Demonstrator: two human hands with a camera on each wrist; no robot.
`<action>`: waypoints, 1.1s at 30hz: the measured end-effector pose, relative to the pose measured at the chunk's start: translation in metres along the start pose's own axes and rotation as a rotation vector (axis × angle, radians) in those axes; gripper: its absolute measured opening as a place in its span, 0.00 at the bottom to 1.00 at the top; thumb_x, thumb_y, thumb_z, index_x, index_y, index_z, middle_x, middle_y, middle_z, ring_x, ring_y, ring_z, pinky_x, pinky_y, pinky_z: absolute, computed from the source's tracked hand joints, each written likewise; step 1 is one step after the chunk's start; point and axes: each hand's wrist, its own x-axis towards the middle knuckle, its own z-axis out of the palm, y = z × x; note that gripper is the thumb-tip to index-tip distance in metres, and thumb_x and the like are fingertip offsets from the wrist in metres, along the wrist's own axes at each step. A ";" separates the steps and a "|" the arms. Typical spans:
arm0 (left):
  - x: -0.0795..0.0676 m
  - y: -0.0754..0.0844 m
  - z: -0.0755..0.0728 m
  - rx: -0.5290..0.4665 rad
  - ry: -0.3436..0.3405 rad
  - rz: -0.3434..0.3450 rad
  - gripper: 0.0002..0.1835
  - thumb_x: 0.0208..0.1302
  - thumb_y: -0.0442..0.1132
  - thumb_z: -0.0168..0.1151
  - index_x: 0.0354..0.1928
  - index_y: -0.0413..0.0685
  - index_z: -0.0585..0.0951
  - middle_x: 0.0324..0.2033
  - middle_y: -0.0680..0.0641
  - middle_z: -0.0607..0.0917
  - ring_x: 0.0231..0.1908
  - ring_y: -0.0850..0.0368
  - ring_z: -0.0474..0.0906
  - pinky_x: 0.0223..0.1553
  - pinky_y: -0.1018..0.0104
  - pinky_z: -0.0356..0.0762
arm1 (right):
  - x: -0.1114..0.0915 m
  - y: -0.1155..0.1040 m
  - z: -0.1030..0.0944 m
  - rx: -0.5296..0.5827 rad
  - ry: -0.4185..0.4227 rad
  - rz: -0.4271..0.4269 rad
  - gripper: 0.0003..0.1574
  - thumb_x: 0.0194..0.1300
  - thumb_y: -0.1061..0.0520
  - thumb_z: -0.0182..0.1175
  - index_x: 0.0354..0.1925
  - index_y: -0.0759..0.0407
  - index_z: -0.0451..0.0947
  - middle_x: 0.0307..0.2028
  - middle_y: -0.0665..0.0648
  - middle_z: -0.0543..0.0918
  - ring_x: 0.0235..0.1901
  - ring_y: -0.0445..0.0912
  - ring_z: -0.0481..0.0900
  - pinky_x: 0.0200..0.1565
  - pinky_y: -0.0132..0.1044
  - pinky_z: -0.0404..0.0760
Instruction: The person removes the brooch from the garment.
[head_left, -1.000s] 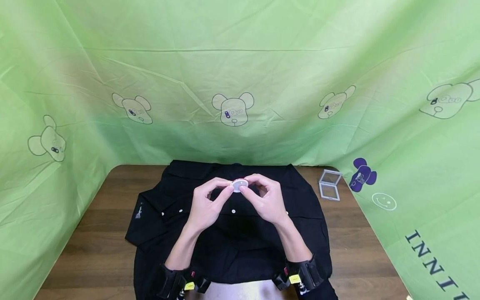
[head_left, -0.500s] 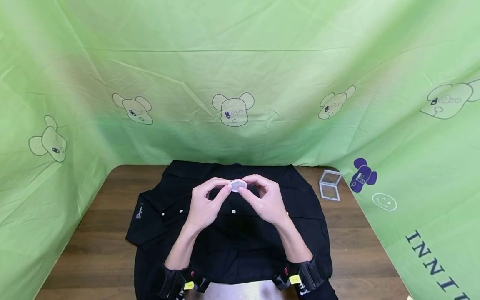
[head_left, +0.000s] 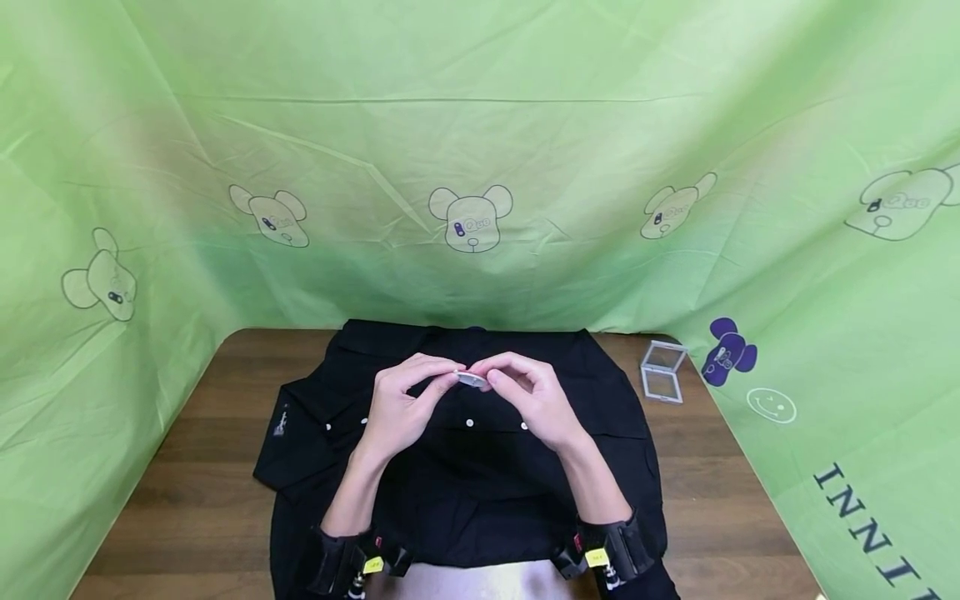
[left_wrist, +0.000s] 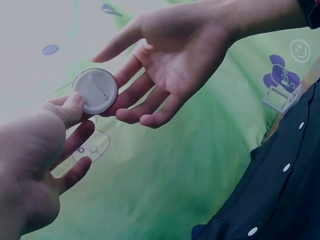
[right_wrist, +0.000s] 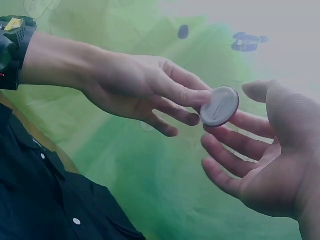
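Note:
A round pin badge (head_left: pixel 471 379) is held up over a black shirt (head_left: pixel 465 483), its pale back and pin (left_wrist: pixel 95 91) facing the wrist cameras. My left hand (head_left: pixel 399 408) pinches the badge's edge between thumb and forefinger, as the left wrist view shows. On the badge's other side is my right hand (head_left: pixel 536 400), its thumb lifted away from the rim. In the right wrist view, the fingers of the right hand (right_wrist: pixel 265 150) are loosely extended, and one fingertip lies at or just behind the badge's rim; contact is unclear. The badge's front is hidden.
The shirt lies spread on a wooden table (head_left: pixel 195 467), white buttons along its front. To its right, a hinged clear square case (head_left: pixel 662 372) stands unfolded. A green printed curtain (head_left: pixel 465 125) surrounds the table's back and sides.
The right thumb has come off the badge, which both hands pinched before. The badge has tipped to a flatter angle in the head view, and the left hand has shifted slightly left.

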 end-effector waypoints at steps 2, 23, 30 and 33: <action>0.000 -0.001 -0.001 0.006 -0.003 0.024 0.12 0.50 0.13 0.71 0.36 0.29 0.89 0.34 0.37 0.91 0.38 0.49 0.85 0.44 0.71 0.81 | 0.000 0.000 0.000 0.006 -0.022 0.012 0.13 0.76 0.64 0.57 0.50 0.73 0.82 0.47 0.66 0.87 0.47 0.58 0.83 0.50 0.46 0.84; -0.009 -0.031 -0.002 0.016 -0.028 0.123 0.13 0.49 0.18 0.73 0.38 0.34 0.92 0.34 0.42 0.92 0.38 0.50 0.86 0.42 0.63 0.79 | -0.001 0.000 0.001 -0.004 -0.083 0.056 0.12 0.72 0.66 0.61 0.51 0.71 0.82 0.47 0.66 0.86 0.49 0.60 0.83 0.55 0.42 0.83; -0.004 -0.017 -0.003 0.021 -0.029 0.133 0.13 0.47 0.16 0.73 0.37 0.33 0.91 0.32 0.41 0.92 0.36 0.50 0.85 0.41 0.62 0.79 | -0.001 0.001 0.001 -0.007 -0.089 0.060 0.12 0.72 0.66 0.61 0.51 0.70 0.83 0.48 0.65 0.86 0.49 0.58 0.83 0.55 0.41 0.83; 0.000 -0.009 -0.003 0.026 -0.037 0.130 0.13 0.47 0.15 0.72 0.37 0.31 0.91 0.33 0.39 0.92 0.37 0.48 0.85 0.41 0.60 0.80 | -0.001 0.001 0.000 -0.007 -0.085 0.057 0.12 0.71 0.66 0.62 0.51 0.70 0.83 0.48 0.66 0.86 0.49 0.58 0.83 0.55 0.42 0.83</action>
